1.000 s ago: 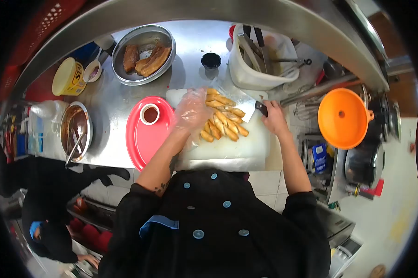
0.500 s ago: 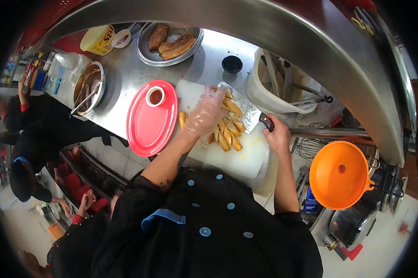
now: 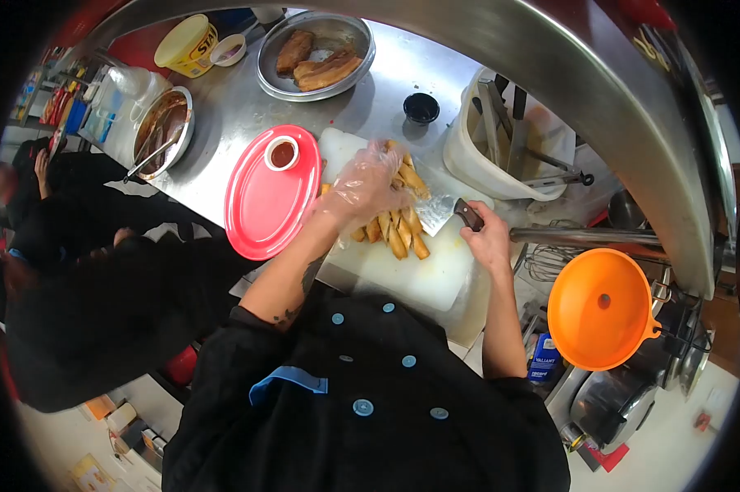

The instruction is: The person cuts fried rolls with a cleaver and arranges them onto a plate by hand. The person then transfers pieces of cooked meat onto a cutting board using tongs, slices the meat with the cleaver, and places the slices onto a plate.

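Note:
On a white cutting board (image 3: 431, 283) lies a pile of golden fried rolls (image 3: 401, 234), cut into pieces. My left hand (image 3: 366, 184), in a clear plastic glove, is closed over the upper part of the pile; its fingertips are partly hidden. My right hand (image 3: 486, 238), bare, grips the dark handle of a cleaver (image 3: 439, 215). The blade lies low at the pile's right side, largely covered by rolls and glove. Left of the board is a red oval plate (image 3: 263, 201) bearing a small white cup of red sauce (image 3: 282, 153).
Behind the board stand a black sauce cup (image 3: 421, 108), a metal bowl with meat (image 3: 316, 90) and a white tub of utensils (image 3: 460, 156). A sauce bowl (image 3: 140, 168) sits left. An orange funnel (image 3: 603, 307) hangs right. A co-worker in black (image 3: 124, 303) is close on the left.
The cleaver blade shows less, now more covered by the rolls and my gloved hand, which has shifted slightly. A co-worker has come nearer on the left.

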`<state>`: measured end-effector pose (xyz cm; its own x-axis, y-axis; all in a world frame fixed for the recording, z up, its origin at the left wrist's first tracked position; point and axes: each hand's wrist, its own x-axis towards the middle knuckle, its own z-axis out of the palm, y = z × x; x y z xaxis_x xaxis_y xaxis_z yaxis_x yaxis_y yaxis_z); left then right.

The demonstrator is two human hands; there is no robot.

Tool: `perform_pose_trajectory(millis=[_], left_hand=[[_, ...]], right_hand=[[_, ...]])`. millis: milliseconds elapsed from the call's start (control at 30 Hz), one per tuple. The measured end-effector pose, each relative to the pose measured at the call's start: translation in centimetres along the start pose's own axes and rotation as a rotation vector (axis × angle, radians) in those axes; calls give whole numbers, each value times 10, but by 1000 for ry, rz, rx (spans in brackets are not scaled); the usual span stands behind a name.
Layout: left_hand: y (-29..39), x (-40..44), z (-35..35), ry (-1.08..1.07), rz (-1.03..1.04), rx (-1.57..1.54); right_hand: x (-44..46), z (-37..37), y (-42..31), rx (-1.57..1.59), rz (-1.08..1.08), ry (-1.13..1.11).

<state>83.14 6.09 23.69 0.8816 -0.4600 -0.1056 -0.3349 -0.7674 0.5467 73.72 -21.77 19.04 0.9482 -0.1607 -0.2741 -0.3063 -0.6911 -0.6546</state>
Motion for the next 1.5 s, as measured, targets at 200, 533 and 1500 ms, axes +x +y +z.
perform_pose_trajectory(millis=[200,533,1500], left_hand=[[-2,-22,8,-65,69,123],[-2,-17,17,96,68,128],[-161,-150,-24,340,-339,46]], right_hand=[[7,20,13,41,-68,42],[3,5,-7,87,-31,45],[-70,50,-227,-449,-21,-249]])
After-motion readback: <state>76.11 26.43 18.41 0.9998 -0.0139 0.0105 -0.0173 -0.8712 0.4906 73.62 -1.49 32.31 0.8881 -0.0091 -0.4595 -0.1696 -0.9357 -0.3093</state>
